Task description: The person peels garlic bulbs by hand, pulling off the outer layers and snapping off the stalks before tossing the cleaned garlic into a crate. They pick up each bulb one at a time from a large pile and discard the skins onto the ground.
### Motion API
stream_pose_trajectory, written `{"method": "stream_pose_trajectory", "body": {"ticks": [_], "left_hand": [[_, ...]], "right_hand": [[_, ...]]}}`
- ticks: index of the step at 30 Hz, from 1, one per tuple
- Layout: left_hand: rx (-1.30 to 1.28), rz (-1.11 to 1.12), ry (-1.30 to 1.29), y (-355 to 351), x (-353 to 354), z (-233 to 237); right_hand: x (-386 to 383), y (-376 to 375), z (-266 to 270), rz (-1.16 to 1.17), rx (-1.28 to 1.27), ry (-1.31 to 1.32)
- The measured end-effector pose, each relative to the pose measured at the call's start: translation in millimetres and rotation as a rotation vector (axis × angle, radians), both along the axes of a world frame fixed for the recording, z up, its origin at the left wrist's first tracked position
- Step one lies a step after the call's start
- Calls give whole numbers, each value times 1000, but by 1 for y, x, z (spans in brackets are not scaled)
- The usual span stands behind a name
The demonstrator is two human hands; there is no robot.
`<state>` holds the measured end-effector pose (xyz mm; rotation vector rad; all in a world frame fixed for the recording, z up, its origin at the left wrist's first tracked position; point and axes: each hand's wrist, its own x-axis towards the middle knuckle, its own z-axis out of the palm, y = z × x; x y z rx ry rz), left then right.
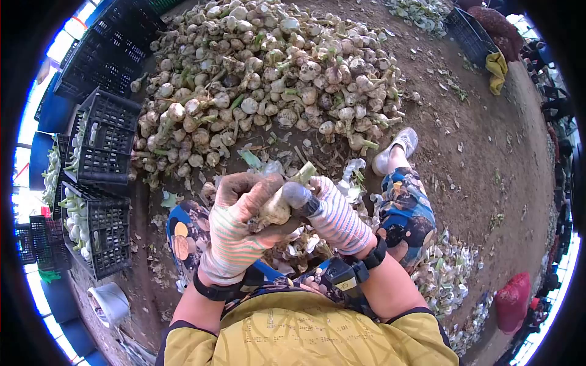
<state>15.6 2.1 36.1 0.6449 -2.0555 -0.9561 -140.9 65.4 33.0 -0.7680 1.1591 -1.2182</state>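
Note:
A garlic bulb [274, 209] with pale, dirty skin is between my hands above my lap. My left hand [239, 222], in a striped glove with soiled fingers, is closed around the bulb from the left. My right hand [336, 213], also in a striped glove, has a grey cap or wrap on its thumb, which presses against the bulb's right side. A cut greenish stem [303, 173] sticks up between the hands. The curled right fingers are partly hidden behind the thumb. Loose peeled skins [299, 245] lie below my hands.
A large heap of garlic bulbs [268, 79] lies ahead. Black crates [110, 137] stand at the left, some holding pale, cleaned garlic [74, 221]. A white bucket [111, 305] sits lower left. More peelings [448, 274] and a red sack [512, 303] are at the right.

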Motion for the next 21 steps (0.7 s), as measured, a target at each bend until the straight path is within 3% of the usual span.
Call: {"method": "stream_pose_trajectory", "body": {"ticks": [2,5,7,13,16,21], "left_hand": [[38,12,-1,3,1,-5],[35,2,21,2,0,-5],[-200,-55,-177,-3,5,7],[-143,-21,-196,-3,9,-1],[-74,21,-132,2,2,4],[-87,51,-113,4,0,2]], "right_hand": [[0,0,2,30,26,-136],[-2,1,-7,65,18,-99],[-5,4,2,83,-24,-24],[-2,7,2,22,125,-188],[0,9,-10,-13,38,-30],[-2,7,3,32,-4,-137]]}}
